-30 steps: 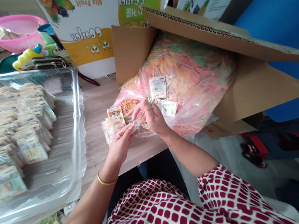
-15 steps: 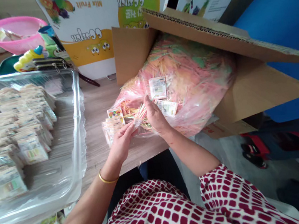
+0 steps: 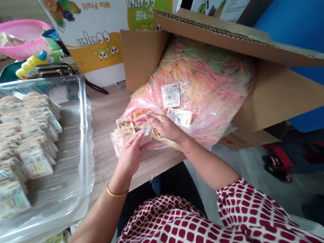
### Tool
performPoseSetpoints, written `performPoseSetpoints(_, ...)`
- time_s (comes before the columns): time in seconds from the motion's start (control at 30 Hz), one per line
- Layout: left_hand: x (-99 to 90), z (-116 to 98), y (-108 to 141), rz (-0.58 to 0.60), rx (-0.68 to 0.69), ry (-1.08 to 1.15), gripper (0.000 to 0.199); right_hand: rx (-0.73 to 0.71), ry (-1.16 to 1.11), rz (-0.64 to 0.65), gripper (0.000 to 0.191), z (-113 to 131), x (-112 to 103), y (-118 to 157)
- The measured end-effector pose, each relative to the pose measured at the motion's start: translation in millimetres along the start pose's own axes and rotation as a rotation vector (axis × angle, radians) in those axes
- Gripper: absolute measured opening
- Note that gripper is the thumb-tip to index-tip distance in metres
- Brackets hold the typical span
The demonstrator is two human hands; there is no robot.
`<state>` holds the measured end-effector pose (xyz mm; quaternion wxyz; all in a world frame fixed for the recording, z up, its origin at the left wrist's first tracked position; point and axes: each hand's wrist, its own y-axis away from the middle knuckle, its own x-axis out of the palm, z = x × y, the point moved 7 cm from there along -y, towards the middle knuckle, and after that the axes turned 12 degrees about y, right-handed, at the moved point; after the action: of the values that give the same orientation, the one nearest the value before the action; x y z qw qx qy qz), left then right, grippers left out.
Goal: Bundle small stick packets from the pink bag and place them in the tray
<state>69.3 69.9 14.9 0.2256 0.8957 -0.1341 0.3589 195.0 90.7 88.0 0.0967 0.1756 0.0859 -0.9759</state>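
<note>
Between its thumb and fingers, my left hand [image 3: 132, 151] pinches a small clear packet [image 3: 147, 129]. My right hand [image 3: 164, 127] is open beside the packet's upper side, its fingers stretched out to the left. Whether those fingers touch the packet I cannot tell. Under and behind both hands lies a large clear bag [image 3: 206, 89] full of thin pink, yellow and green sticks. Two printed packets, one upright [image 3: 171, 95] and one tilted [image 3: 181, 116], rest on the bag. A small pile of printed packets [image 3: 119, 140] sits left of my hands.
On the left, a clear plastic tray [image 3: 84, 151] holds rows of packets [image 3: 36, 162]. An open cardboard box [image 3: 145, 56] surrounds the bag. Printed cartons [image 3: 95, 20] stand behind. A pink basket [image 3: 20, 41], a yellow bottle [image 3: 30, 67] and a black pouch [image 3: 55, 69] are back left.
The bundle of sticks seen between my hands no longer shows there. My right hand has opened from its grip, its fingers now stretched leftward; my left hand still pinches the packet.
</note>
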Motion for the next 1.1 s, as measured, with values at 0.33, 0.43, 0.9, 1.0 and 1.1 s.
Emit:
performPoseSetpoints(0.33, 6.8, 5, 7, 0.126, -0.095, -0.086, 0.043, 0.076, 0.025, -0.182, 0.045, -17, -23, -9)
performPoseSetpoints(0.43, 0.5, 6, 7, 0.088, -0.119, -0.106, 0.036, -0.003, 0.262, -0.410, 0.049, -8, -45, -6)
performPoseSetpoints(0.9, -59.9, -43, 95, -0.403, 0.706, -0.968, 0.046, -0.009, 0.441, 0.097, 0.016, -14, 45, 12)
performPoseSetpoints(1.0, -75.6, -39, 101, -0.411, 0.732, -1.252, 0.077, -0.106, 0.596, 0.138, 0.008, -14, 78, 9)
performPoseSetpoints(1.1, -85.1, -32, 88, -0.376, 0.660, -1.381, 0.092, -0.152, 0.723, 0.089, 0.011, -10, 93, 1)
